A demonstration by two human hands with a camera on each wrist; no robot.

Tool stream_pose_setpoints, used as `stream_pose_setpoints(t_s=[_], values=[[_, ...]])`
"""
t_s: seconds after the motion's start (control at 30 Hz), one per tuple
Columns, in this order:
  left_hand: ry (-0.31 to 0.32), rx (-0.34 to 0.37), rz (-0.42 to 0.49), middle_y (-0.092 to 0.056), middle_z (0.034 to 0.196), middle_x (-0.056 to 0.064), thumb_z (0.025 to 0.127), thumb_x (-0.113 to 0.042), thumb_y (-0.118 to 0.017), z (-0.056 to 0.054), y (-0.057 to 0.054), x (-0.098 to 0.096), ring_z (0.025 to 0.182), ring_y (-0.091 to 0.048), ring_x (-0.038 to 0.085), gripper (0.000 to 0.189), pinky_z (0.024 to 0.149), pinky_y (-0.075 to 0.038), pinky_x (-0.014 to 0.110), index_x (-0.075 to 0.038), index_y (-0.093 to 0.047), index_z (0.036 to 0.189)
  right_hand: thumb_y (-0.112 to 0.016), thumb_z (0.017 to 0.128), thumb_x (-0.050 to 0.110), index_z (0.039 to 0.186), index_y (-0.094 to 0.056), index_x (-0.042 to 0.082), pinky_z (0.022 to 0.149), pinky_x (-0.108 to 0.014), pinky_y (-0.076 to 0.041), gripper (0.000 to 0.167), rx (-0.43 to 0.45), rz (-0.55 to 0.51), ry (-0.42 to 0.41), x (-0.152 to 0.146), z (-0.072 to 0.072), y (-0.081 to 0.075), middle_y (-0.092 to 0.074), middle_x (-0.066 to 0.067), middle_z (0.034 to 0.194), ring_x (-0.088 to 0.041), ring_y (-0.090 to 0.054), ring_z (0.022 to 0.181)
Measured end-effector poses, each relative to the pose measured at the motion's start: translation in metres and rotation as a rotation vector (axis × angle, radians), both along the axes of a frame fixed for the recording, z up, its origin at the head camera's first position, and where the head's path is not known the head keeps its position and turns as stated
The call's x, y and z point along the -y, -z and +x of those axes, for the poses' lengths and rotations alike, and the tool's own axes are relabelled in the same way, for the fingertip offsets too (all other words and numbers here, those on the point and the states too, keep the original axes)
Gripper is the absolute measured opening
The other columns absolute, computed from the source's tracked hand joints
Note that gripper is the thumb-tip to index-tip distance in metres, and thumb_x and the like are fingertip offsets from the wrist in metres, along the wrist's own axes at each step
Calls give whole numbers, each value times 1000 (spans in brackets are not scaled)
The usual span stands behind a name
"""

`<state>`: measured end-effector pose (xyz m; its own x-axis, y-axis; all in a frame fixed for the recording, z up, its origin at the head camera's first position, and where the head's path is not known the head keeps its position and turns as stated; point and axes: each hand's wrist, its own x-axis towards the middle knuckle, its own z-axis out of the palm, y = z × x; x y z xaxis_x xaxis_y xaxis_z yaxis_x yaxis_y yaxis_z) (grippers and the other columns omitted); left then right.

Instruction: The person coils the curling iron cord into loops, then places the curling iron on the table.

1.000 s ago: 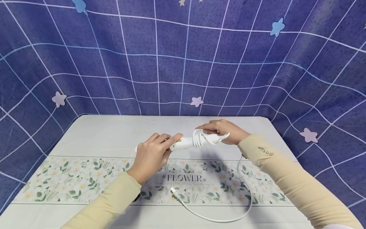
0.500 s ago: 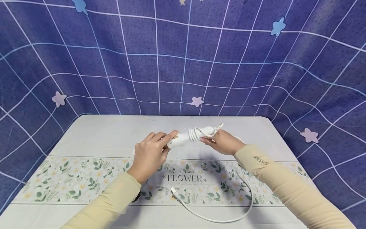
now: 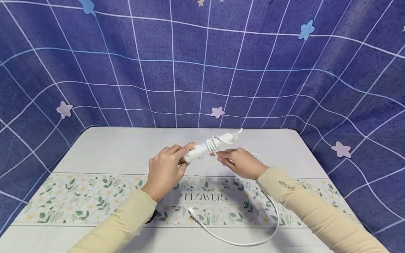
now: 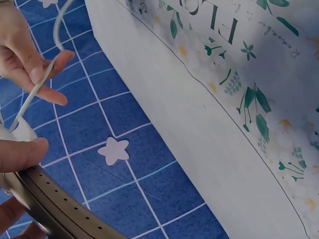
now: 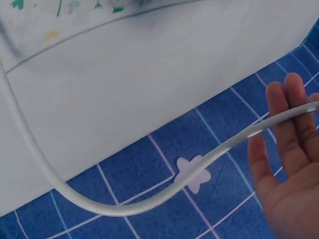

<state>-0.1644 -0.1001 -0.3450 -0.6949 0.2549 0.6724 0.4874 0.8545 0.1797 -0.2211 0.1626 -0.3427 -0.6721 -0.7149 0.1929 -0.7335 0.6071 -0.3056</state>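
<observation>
My left hand (image 3: 165,168) grips a white hair straightener (image 3: 197,151), whose handle points up and right above the table. The left wrist view shows its bronze, vented body (image 4: 62,206) beneath my thumb. Several turns of white power cord (image 3: 212,144) are wound round the handle. My right hand (image 3: 243,163), just below and right of those turns, holds the cord between thumb and fingers. In the right wrist view, the cord (image 5: 114,209) crosses the fingers and hangs in a long curve. Its plug (image 3: 193,213) lies on the flowered strip near the front.
A white table cover (image 3: 120,147) with a flowered band and the word FLOWER spreads below both hands. The cord's free length (image 3: 246,243) curves across the front right. A blue gridded curtain (image 3: 190,70) with stars stands behind and at both sides.
My right hand has come from behind the handle down to below it, bringing the cord along. The straightener's corded end has tilted upward. My left hand keeps its grip.
</observation>
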Motion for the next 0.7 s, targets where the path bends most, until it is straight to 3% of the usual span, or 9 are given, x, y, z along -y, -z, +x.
stream_pose_setpoints(t_s=[0.1, 0.23, 0.33, 0.4, 0.53, 0.63, 0.7], values=[[-8, 10, 1, -74, 98, 0, 74, -6, -89, 0, 0, 0, 76, -67, 22, 62, 47, -52, 40, -25, -71, 130, -54, 106, 16, 135, -66, 8, 68, -29, -54, 32, -22, -4, -12, 5, 3, 2, -74, -9, 115, -2, -52, 61], [-30, 23, 0, -75, 99, 0, 73, -5, -88, -1, 0, 1, 78, -68, 24, 63, 48, -52, 43, -25, -71, 131, -54, 106, 17, 131, -68, 7, 80, -35, -59, 31, -69, 2, -11, 10, 11, 2, -73, -9, 119, -11, -68, 77], [-50, 29, 1, -75, 100, 1, 73, -4, -88, -2, 0, 2, 79, -69, 25, 64, 48, -52, 44, -26, -71, 130, -55, 105, 17, 128, -69, 6, 85, -39, -59, 29, -118, 8, -12, 12, 19, -1, -75, -8, 114, -18, -73, 86], [-60, 30, 1, -75, 100, 1, 72, -4, -88, -2, 1, 3, 78, -68, 25, 63, 48, -51, 44, -25, -71, 130, -55, 105, 17, 123, -71, 6, 80, -39, -60, 27, -146, 13, -16, 14, 24, -3, -77, -5, 99, -16, -72, 79], [-70, 24, -4, -75, 99, 2, 73, -3, -86, -2, 1, 4, 77, -68, 25, 63, 46, -51, 44, -25, -71, 130, -57, 104, 15, 109, -70, 7, 73, -39, -57, 17, -202, 27, -31, 17, 31, -9, -64, 6, 73, -5, -54, 59], [-75, 13, -19, -75, 100, 3, 74, -3, -86, -3, 1, 4, 78, -68, 26, 62, 45, -51, 45, -24, -71, 130, -57, 104, 14, 102, -68, 9, 78, -42, -57, 12, -229, 42, -35, 18, 36, -13, -57, 9, 67, -4, -49, 57], [-79, 3, -33, -75, 100, 3, 74, -3, -86, -3, 1, 4, 78, -68, 27, 62, 45, -51, 46, -24, -71, 130, -57, 103, 15, 106, -69, 7, 82, -44, -57, 15, -240, 52, -23, 19, 40, -17, -62, 6, 71, -6, -54, 58]])
